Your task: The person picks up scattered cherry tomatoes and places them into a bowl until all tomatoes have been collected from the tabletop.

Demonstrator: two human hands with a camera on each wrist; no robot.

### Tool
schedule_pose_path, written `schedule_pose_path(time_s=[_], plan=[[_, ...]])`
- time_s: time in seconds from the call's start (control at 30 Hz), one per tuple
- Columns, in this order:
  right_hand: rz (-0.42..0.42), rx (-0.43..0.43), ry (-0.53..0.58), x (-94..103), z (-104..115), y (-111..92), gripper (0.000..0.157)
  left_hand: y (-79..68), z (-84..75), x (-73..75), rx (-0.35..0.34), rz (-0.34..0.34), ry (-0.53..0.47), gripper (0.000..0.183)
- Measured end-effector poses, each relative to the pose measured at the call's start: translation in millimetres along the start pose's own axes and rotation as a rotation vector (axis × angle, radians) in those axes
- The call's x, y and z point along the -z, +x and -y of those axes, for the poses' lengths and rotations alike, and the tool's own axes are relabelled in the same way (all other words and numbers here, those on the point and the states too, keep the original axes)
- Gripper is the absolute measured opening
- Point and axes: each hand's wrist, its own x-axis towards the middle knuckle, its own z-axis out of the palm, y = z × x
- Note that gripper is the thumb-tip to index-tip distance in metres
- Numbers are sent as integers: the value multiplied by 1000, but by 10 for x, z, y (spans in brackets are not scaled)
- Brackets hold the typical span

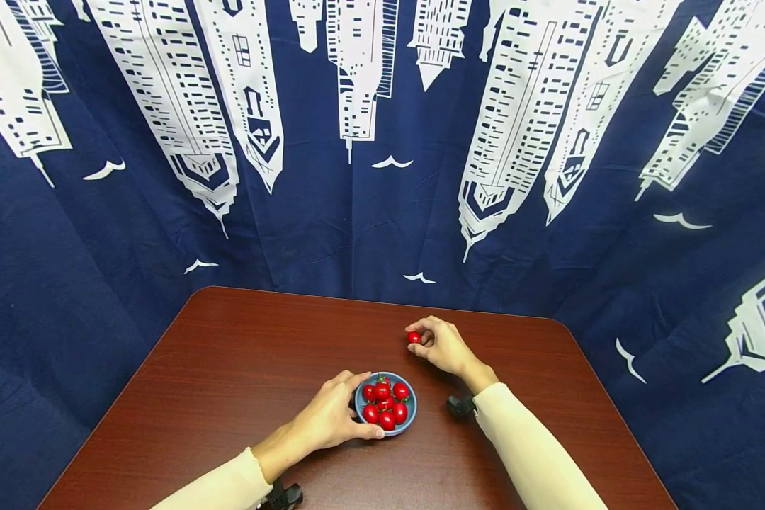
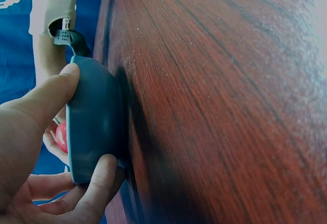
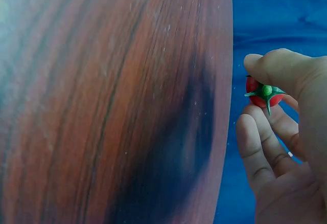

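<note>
A small blue bowl stands on the table, holding several red cherry tomatoes with green stems. My left hand grips the bowl from its left side, thumb at the near rim and fingers around the far side. In the left wrist view the thumb presses the rim of the bowl and a fingertip touches its outer wall. Beyond the bowl, my right hand pinches a single cherry tomato between thumb and fingers. The right wrist view shows this tomato with its green calyx, raised off the tabletop.
The brown wood-grain table has rounded far corners. Behind it and along both sides hangs a dark blue cloth printed with white buildings and birds. Dark straps with small devices sit at both wrists.
</note>
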Motion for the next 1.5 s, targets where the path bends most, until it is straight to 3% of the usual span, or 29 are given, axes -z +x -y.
schedule_pose_path(time_s=[0.7, 1.5], plan=[[4, 139, -49, 110, 424, -294, 35, -4, -11, -9, -4, -11, -6, 107], [142, 257, -10, 68, 883, -609, 35, -18, -28, -2, -32, -16, -7, 106]])
